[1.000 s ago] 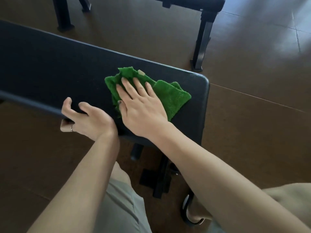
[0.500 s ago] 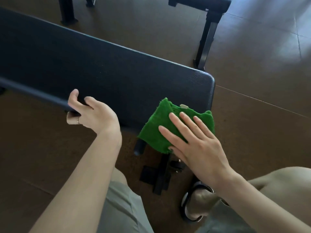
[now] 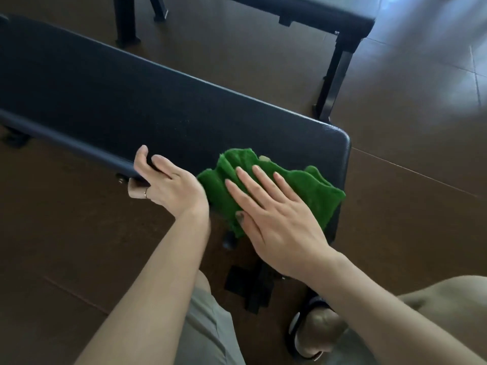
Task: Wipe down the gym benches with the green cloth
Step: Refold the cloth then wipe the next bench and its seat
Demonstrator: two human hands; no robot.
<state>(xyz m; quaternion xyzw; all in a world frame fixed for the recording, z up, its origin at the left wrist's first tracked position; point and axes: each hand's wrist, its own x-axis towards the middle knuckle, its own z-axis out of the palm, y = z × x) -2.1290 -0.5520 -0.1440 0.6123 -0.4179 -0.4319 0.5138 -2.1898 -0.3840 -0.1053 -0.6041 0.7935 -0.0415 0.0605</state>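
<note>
A dark padded gym bench (image 3: 137, 106) runs from the upper left to the right middle of the view. A crumpled green cloth (image 3: 311, 188) lies on its near right corner, partly draped over the near edge. My right hand (image 3: 274, 214) presses flat on the cloth with straight, spread fingers. My left hand (image 3: 166, 185) grips the bench's near edge just left of the cloth, thumb on top and fingers curled under the pad.
A second dark bench (image 3: 316, 17) stands at the back right, with its black leg (image 3: 334, 75) close behind the first bench. The first bench's black foot (image 3: 253, 288) sits below my hands. My sandalled foot (image 3: 313, 335) and knees are at the bottom. The floor is brown tile.
My right hand slid the cloth from the bench's far middle toward the near right corner, then a little back up onto the pad. The left hand kept its grip on the edge.
</note>
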